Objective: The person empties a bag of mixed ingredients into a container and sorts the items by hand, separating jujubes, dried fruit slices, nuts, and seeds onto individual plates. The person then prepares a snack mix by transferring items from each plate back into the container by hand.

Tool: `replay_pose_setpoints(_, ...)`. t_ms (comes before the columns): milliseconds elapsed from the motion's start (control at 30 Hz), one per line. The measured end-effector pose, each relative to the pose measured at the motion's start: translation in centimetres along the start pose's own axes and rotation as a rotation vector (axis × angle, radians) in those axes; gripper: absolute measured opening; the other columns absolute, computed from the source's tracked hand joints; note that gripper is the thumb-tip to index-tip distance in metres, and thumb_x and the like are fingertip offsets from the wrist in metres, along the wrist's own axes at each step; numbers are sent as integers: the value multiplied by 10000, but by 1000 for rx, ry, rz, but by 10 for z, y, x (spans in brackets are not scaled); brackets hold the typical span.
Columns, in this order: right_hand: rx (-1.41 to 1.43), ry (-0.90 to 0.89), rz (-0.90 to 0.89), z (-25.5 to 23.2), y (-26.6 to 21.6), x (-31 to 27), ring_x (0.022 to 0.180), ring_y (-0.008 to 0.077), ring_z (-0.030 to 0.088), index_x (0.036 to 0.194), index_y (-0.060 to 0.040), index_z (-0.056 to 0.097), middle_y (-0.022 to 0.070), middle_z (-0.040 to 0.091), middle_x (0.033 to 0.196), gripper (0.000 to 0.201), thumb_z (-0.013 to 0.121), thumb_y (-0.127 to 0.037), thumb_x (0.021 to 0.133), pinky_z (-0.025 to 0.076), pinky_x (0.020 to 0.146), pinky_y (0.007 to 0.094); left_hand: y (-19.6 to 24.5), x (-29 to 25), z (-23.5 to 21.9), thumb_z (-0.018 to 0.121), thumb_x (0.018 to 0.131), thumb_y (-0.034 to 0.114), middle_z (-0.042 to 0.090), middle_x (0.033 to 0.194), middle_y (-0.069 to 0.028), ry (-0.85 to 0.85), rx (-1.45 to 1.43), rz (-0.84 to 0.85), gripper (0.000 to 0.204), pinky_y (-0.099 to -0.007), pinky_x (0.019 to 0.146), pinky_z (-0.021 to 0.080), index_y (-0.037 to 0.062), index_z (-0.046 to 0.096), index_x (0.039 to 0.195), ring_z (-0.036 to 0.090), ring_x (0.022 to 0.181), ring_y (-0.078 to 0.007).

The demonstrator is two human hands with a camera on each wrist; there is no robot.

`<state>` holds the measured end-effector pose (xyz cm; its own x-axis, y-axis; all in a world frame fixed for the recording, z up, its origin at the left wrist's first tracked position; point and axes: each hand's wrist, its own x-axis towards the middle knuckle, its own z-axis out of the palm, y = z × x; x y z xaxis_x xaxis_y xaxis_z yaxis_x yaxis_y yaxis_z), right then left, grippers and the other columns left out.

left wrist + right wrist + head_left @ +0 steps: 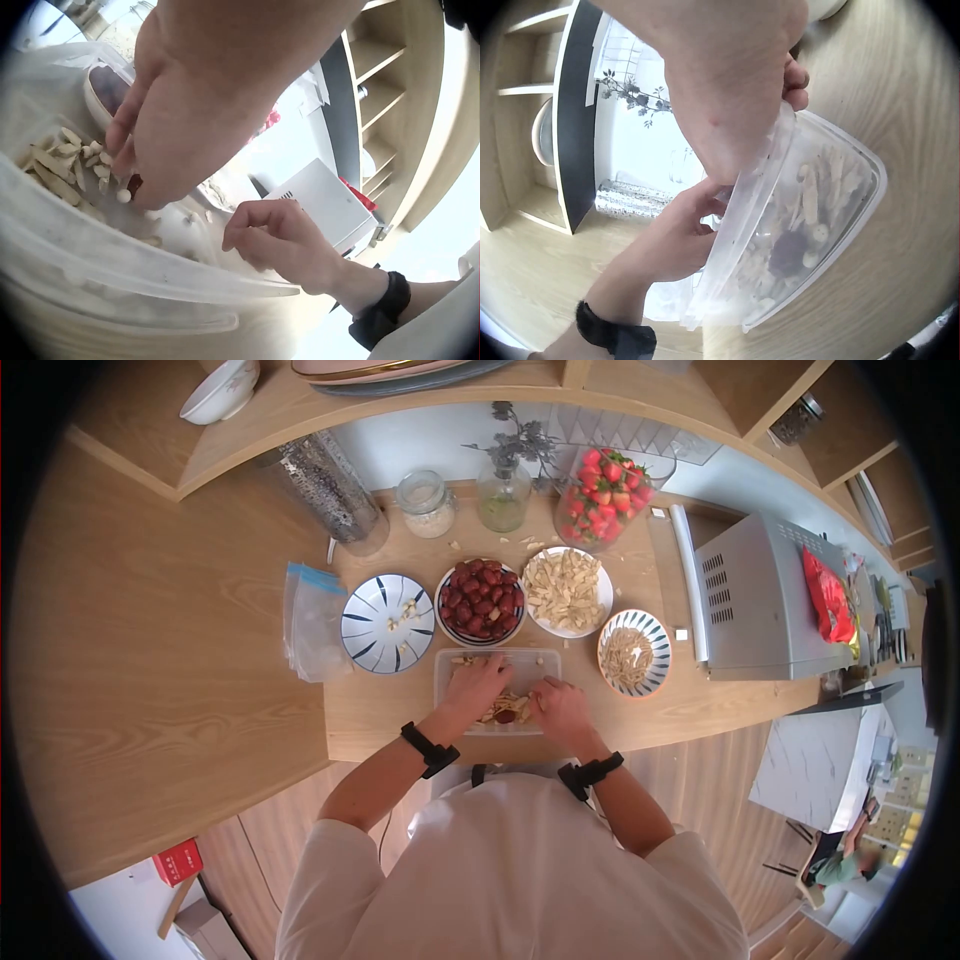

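Note:
Low in the clear plastic container (548, 658) lie pale sliced pieces (56, 169) and a dark red date (507, 716). My left hand (480, 688) reaches over its left part, fingers bent down among small pieces; the left wrist view shows the date (135, 184) beside that hand (176, 124). Whether its fingertips pinch anything is hidden. My right hand (562, 710) is at the container's right side, its fingers (796, 82) bent by the rim (847, 133) in the right wrist view. What those fingers hold, if anything, cannot be told.
Behind the container stand a plate with small pale pieces (372, 630), a bowl of red dates (480, 600), a plate of pale slices (565, 590) and a bowl of thin pieces (628, 657). Plastic bags (312, 625) lie left, a grey appliance (760, 605) stands right, strawberries (605, 495) behind.

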<state>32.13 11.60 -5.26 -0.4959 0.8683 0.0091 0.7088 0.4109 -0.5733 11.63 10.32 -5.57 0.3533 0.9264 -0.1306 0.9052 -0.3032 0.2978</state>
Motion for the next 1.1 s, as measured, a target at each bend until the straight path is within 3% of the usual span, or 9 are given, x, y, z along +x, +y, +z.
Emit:
replay_pose_setpoints(167,8,-6,8,-3,-2,0,738,338,656,776,-80,620,97,636,803,96,631,-170,807,529,643,455,0,2,4,563,863,127,597,1097,-117,46,81,-8,236,-419,707,547,119,581,1098,654,937,-298)
replay_pose_setpoints(267,16,-4,-7,-2,-2,1,739,340,655,782,-80,620,98,636,807,94,629,-169,807,529,646,456,-1,0,5,545,876,122,641,1003,-101,-46,33,-39,230,-432,703,537,129,582,1102,670,897,-298)
replay_pose_setpoints(367,5,-11,9,-2,-1,1,739,341,655,785,-77,619,100,637,811,96,627,-171,806,529,647,459,-6,-3,8,593,858,168,664,936,-88,19,21,1,251,-447,707,528,134,579,1107,678,887,-299)
replay_pose_setpoints(567,12,-8,-10,-4,-3,1,734,342,654,786,-72,617,102,636,811,100,624,-171,804,531,645,456,0,0,-26,649,825,152,649,853,-97,-87,-531,-14,296,-391,677,497,87,569,1102,653,803,-268)
replay_pose_setpoints(633,-1,-11,1,-2,-2,1,730,338,655,788,-74,620,99,637,811,93,628,-166,801,532,644,453,1,-1,-30,544,851,76,606,759,-86,98,-737,6,176,-348,654,478,57,577,1023,601,718,-235)
replay_pose_setpoints(733,16,6,-11,-1,-1,1,726,334,656,796,-75,626,96,640,811,82,630,-157,798,531,640,451,1,0,-37,481,862,12,565,747,-86,228,-868,-53,152,-319,667,462,38,564,986,561,698,-200)
replay_pose_setpoints(767,16,6,-12,-1,-1,1,726,334,656,796,-75,626,96,640,811,82,630,-157,798,531,640,451,0,2,-35,481,862,12,565,747,-86,229,-868,-54,152,-319,667,462,38,564,986,561,698,-200)
replay_pose_setpoints(833,19,-8,-11,-2,0,2,724,330,656,802,-76,632,92,641,810,75,632,-151,798,530,637,449,-2,6,-33,470,872,-12,605,818,-113,422,-920,-45,155,-320,687,476,40,567,982,592,718,-239)
replay_pose_setpoints(1100,9,-2,-2,-3,-3,1,721,326,656,784,-74,625,89,638,803,76,637,-147,800,531,633,442,-8,18,-46,489,877,-34,623,941,-89,584,-999,-116,212,-291,680,472,27,560,1067,585,784,-169)
